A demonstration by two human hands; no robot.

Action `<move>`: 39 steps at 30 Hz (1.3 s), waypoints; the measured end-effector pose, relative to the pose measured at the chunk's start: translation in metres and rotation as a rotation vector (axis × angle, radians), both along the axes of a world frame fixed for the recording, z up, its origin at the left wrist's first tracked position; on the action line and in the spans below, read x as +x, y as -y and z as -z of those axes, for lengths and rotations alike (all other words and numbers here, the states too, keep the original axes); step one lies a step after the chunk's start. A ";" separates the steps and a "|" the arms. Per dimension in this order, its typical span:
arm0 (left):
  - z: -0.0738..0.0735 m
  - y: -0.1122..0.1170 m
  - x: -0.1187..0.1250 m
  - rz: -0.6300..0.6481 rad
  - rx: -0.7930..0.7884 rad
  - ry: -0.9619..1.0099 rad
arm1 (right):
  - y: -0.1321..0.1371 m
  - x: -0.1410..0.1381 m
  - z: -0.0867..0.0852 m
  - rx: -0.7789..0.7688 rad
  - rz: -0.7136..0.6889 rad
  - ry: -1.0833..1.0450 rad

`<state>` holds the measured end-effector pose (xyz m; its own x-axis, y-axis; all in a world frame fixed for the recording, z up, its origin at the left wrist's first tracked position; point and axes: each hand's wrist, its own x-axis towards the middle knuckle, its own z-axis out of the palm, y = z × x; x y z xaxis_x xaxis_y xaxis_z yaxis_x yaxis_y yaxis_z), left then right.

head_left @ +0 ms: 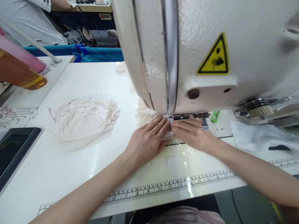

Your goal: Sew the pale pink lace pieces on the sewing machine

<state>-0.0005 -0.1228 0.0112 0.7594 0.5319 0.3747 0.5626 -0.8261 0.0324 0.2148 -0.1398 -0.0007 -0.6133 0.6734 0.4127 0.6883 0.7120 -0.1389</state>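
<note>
My left hand (147, 140) lies palm down on the white table, fingers together, pressing a small piece of pale lace fabric (146, 113) flat just left of the needle. My right hand (192, 133) rests opposite it, fingers stretched toward the presser foot (171, 119), holding the same fabric down. The fingertips of both hands nearly meet under the head of the white sewing machine (210, 53). Most of the fabric is hidden under the hands and the machine.
A pile of pale lace pieces (83, 121) lies to the left. A dark tablet (14, 152) sits at the left edge. A printed ruler (168, 186) runs along the table's front. White cloth (252, 137) lies at right. Another person's white garment (28, 18) shows at the far left.
</note>
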 end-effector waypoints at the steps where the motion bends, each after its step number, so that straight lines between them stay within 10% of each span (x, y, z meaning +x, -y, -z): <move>1: 0.000 0.000 0.000 0.000 0.004 0.003 | -0.001 0.001 0.000 0.000 0.000 0.001; 12: -0.002 0.000 0.005 -0.002 0.084 -0.043 | 0.005 -0.002 -0.013 0.343 0.202 0.157; 26: -0.001 0.000 0.008 -0.011 0.088 -0.048 | -0.006 0.001 -0.011 -0.120 0.234 -0.135; 39: 0.002 0.001 0.007 -0.030 0.009 -0.063 | -0.005 0.005 -0.012 0.145 0.187 0.031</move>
